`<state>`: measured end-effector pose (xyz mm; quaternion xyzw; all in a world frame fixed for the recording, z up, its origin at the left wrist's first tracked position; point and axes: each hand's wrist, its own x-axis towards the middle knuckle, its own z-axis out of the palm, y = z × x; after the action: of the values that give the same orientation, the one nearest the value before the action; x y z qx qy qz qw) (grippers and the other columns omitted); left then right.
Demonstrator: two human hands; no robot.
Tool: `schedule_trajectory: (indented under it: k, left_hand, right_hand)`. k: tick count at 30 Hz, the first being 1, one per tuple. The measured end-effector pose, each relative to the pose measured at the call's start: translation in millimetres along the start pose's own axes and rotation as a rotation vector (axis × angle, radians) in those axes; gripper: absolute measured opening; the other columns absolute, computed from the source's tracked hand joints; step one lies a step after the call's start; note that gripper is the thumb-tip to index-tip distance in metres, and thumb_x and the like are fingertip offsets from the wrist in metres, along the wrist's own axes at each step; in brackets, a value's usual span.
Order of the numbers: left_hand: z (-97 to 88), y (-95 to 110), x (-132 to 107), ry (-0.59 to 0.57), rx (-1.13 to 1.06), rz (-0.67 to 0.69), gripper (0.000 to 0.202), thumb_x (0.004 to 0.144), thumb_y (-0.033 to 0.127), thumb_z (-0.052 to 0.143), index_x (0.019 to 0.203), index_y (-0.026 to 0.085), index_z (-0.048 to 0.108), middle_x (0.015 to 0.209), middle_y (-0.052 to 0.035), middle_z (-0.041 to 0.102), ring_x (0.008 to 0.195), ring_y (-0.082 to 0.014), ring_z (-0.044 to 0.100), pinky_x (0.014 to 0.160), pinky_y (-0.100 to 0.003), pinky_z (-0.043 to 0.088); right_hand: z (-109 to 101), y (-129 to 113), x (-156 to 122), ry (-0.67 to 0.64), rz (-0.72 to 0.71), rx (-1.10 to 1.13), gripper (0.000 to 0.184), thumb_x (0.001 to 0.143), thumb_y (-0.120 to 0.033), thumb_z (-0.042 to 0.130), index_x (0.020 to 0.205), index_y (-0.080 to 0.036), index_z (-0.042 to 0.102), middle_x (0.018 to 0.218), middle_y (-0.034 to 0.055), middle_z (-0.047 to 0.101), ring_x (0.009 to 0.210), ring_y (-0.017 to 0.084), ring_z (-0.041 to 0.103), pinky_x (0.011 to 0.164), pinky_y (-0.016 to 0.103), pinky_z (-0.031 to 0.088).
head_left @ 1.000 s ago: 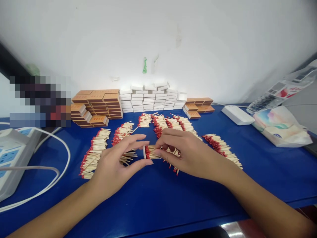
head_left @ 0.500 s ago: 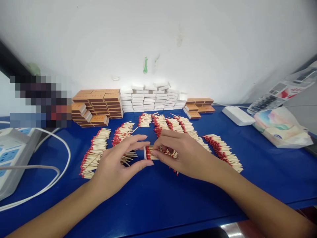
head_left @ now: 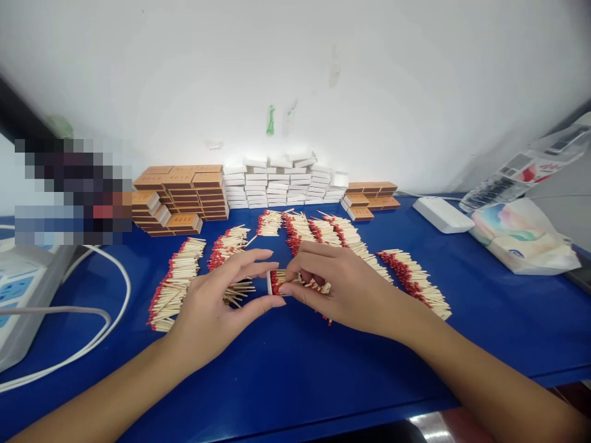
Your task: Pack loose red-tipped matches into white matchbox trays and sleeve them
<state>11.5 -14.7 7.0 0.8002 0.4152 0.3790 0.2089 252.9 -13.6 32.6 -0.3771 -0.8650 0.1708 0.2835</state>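
A tray (head_left: pixel 269 283) is gripped between thumb and forefinger of the left hand (head_left: pixel 212 307), with matches (head_left: pixel 278 280) pinched in the right hand (head_left: pixel 351 289).

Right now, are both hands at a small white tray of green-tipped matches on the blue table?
Not quite: the head view shows red tips, not green. The left hand and right hand are at the small white tray of matches on the blue table.
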Motion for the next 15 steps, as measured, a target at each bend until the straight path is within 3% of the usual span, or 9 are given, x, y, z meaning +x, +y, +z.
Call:
schedule_trajectory:
  k: [15]
  left_hand:
    - [0.4,-1.0,-1.0,-0.003,-0.027,-0.007,0.060,0.085,0.044,0.087,0.136,0.035,0.057,0.122,0.0030,0.081,0.120,-0.0230,0.076,0.111,-0.035,0.058]
  right_hand:
    - [-2.4,1.2,1.5,-0.002,0.040,0.003,0.014,0.102,-0.031,0.066,0.093,-0.020,0.068,0.090,0.0027,0.067,0.073,0.014,0.057,0.067,0.029,0.042]
